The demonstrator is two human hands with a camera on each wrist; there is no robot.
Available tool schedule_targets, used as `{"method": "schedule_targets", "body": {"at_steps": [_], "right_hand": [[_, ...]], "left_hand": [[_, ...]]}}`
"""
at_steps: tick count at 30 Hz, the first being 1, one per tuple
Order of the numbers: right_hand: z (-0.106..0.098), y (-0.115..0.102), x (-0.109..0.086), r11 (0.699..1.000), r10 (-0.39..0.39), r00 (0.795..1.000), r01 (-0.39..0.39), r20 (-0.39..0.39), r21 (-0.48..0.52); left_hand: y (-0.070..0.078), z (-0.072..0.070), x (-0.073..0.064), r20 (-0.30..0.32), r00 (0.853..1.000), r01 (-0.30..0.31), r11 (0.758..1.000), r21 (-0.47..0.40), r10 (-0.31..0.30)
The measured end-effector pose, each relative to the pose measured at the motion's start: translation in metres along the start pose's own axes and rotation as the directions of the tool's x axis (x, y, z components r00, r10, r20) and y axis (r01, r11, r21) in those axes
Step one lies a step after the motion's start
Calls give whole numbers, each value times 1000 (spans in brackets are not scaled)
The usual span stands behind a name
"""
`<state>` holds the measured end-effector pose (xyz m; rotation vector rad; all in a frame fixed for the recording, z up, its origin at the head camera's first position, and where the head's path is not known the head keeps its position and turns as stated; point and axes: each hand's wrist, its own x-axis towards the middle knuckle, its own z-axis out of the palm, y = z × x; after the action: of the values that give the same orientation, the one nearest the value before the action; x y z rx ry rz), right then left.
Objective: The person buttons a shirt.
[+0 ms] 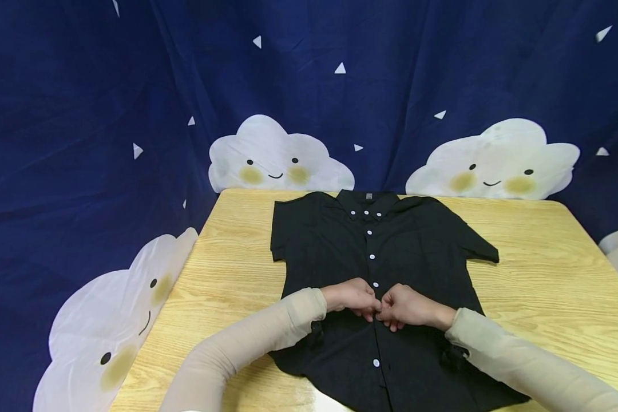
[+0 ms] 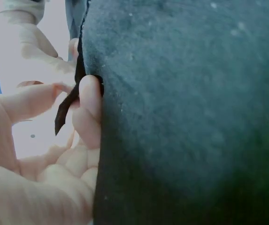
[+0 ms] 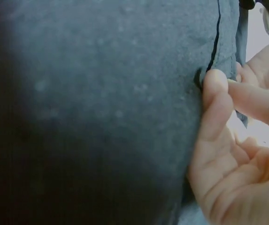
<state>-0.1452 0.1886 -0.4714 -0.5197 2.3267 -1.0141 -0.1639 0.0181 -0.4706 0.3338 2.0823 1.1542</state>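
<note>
A black short-sleeved button-up shirt (image 1: pixel 417 246) lies front up, its collar at the far side. My left hand (image 1: pixel 354 296) and right hand (image 1: pixel 408 306) meet over its front edge, below the middle. In the left wrist view, my left hand (image 2: pixel 45 173) pinches the dark edge of the cloth between thumb and forefinger. The right wrist view shows my right hand (image 3: pixel 237 154) pinching the cloth at the same spot. A white button (image 1: pixel 376 284) shows just above the fingers and a lower button (image 1: pixel 376 363) nearer me. Whatever sits between the fingertips is hidden.
Under the shirt is a light wooden table (image 1: pixel 520 240), bare to both sides of it. A dark blue curtain (image 1: pixel 309 68) with white smiling clouds (image 1: pixel 283 151) hangs behind and along the left. The shirt's hem reaches toward the near edge.
</note>
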Motion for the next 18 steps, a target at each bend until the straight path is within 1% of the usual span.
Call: {"method": "schedule_targets", "body": {"at_steps": [4,7,12,16,18], "right_hand": [[-1,2,-1,1000,-14,1000,14,15,20],[-1,3,-1,999,-27,999,26,25,40],[-2,6,0,996,-37,998,34,41,83],[-4,8,1,989,-34,996,23,78,144],[-5,9,2,987,-30,995,15,93,160]], "left_hand": [[2,3,0,-36,999,7,1000,3,-7],[4,4,-1,-62,998,13,1000,22,-12],[6,5,-1,-76,997,11,998,59,-7],[6,4,-1,-75,997,3,997,78,3],[6,4,-1,-68,998,-2,997,81,8]]}}
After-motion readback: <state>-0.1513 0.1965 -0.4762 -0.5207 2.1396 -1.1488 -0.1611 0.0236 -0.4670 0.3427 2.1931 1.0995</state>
